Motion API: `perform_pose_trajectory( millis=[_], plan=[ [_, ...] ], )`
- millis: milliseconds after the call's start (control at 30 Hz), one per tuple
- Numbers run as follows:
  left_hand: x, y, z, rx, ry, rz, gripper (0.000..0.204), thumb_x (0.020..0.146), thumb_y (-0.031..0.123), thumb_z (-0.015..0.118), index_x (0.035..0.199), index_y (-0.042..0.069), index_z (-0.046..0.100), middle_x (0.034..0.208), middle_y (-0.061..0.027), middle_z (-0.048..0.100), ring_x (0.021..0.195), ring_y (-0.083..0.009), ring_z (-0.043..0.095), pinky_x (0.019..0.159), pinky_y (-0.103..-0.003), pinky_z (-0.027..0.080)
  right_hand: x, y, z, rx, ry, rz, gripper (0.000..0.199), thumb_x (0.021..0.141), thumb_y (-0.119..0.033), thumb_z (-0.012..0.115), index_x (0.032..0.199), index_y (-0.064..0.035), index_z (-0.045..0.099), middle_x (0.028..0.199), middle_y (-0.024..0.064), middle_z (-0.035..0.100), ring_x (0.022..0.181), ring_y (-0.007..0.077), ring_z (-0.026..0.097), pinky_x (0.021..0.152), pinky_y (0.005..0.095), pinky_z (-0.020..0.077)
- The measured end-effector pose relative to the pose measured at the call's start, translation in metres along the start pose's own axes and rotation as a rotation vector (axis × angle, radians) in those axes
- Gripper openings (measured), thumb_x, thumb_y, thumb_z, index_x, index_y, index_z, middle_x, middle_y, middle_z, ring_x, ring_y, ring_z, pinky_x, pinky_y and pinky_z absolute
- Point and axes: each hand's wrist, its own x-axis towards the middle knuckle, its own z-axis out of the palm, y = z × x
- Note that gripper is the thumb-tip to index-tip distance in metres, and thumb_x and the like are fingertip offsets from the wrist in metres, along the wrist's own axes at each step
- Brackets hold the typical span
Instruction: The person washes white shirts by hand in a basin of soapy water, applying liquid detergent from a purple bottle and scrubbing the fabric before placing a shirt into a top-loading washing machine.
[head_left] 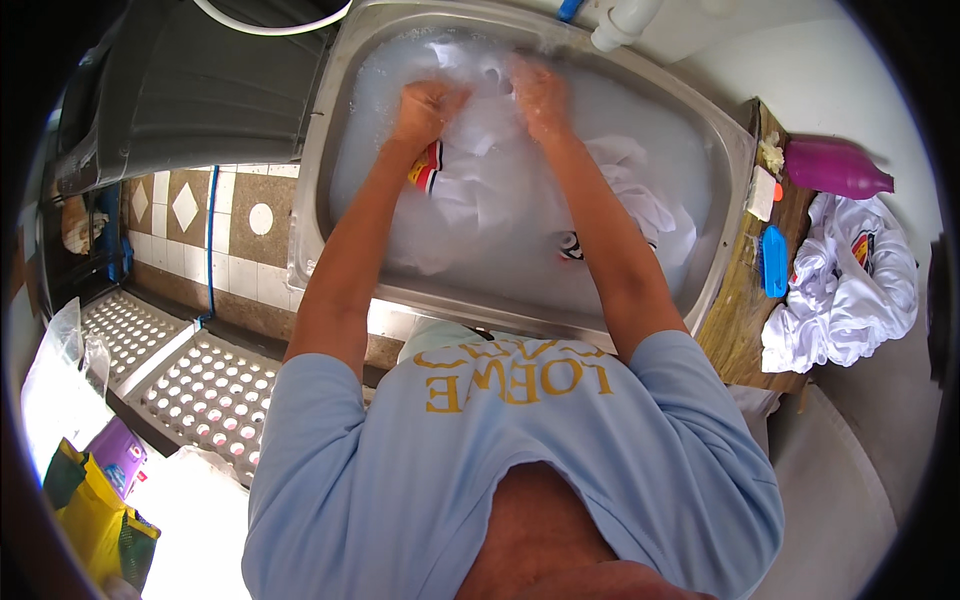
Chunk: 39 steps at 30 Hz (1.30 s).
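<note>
A metal sink [318, 165] lies in front of me, filled with cloudy, soapy water. At its far side, my left hand [430, 110] is closed on a wet white shirt [475, 190] with a red, yellow and black striped trim. My right hand [540, 95] grips the same shirt a little to the right, its fingers partly blurred and wet. White fabric shows between the two hands, and the rest of the shirt spreads toward me, partly under water. Another white garment [640, 190] with dark markings floats on the right, partly behind my right forearm.
Right of the sink, a wooden ledge [730, 325] bears a blue brush [773, 262], a pale soap bar [761, 193], a purple container [835, 167] and heaped white clothes [850, 290]. A dark covered object [210, 90] stands left. Perforated panels [205, 395] lie lower left.
</note>
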Motion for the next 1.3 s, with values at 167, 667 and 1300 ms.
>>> perform_pose_trajectory(
  millis=[167, 667, 1300],
  plan=[
    [0.013, 0.092, -0.025, -0.909, 0.150, -0.390, 0.049, 0.091, 0.044, 0.056, 0.065, 0.003, 0.063, 0.068, -0.0049, 0.062, 0.067, -0.0129, 0.056, 0.062, -0.028, 0.045, -0.011, -0.065, -0.010, 0.903, -0.108, 0.904, 0.042, 0.084, -0.035, 0.068, 0.115, -0.0075, 0.058, 0.106, 0.0074, 0.060, 0.093, 0.0219, 0.058, 0.084, 0.0366, 0.0489],
    [0.026, 0.072, 0.027, -0.156, 0.368, 0.092, 0.025, 0.079, 0.006, 0.066, 0.059, -0.002, 0.052, 0.054, -0.0106, 0.052, 0.051, -0.0179, 0.041, 0.050, -0.030, 0.041, -0.051, -0.091, 0.019, 1.012, -0.303, 0.738, 0.031, 0.094, -0.039, 0.052, 0.102, -0.0090, 0.058, 0.091, 0.0027, 0.058, 0.082, 0.0155, 0.057, 0.068, 0.0314, 0.0481],
    [0.030, 0.043, -0.003, -0.003, 0.439, 0.005, 0.031, 0.081, 0.020, 0.068, 0.061, -0.002, 0.060, 0.059, -0.0146, 0.058, 0.049, -0.0301, 0.052, 0.049, -0.033, 0.043, -0.041, -0.083, -0.002, 0.922, -0.127, 0.766, 0.035, 0.088, -0.045, 0.062, 0.076, -0.0127, 0.054, 0.069, -0.0024, 0.046, 0.062, 0.0116, 0.046, 0.055, 0.0296, 0.0393]
  ],
)
